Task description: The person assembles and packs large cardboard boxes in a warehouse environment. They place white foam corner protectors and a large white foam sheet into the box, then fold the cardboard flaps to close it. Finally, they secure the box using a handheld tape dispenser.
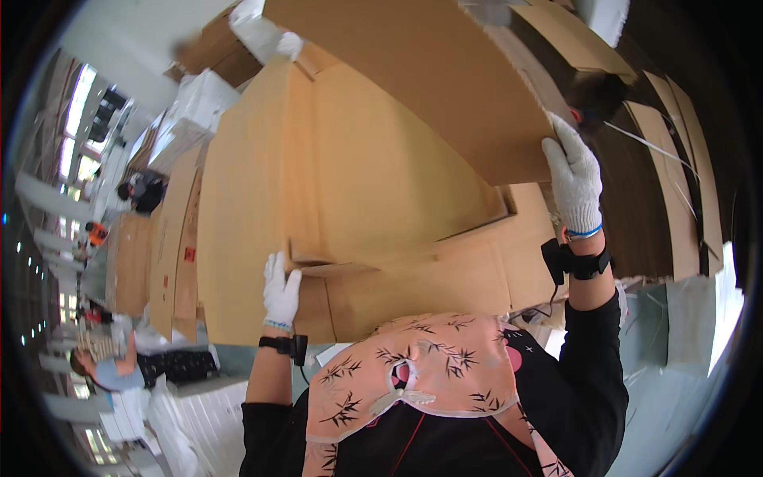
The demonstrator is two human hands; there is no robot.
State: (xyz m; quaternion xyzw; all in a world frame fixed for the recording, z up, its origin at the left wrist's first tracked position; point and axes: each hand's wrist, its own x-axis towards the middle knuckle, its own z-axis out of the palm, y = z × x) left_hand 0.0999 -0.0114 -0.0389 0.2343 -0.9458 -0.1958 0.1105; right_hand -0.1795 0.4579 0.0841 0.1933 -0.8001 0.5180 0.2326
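An opened-out brown cardboard box [358, 159] lies in front of me, with its flaps spread. My right hand [574, 175], in a white knit glove, is closed on the edge of a long raised flap [429, 79] that slants across the upper middle. At the box's near left corner rests my left hand [280, 292], gloved the same way. Its fingers lie stretched against the cardboard with the thumb apart, beside a small folded flap [334, 269]. Each wrist carries a black strapped device.
Stacked flat cardboard [668, 175] stands at the right, with a loose pale strap across it. More cartons [171, 238] and white wrapped packages [199, 107] are at the left. Other people, one in a light top [119, 372], are further off. A white-gloved hand [289, 46] shows at the far edge.
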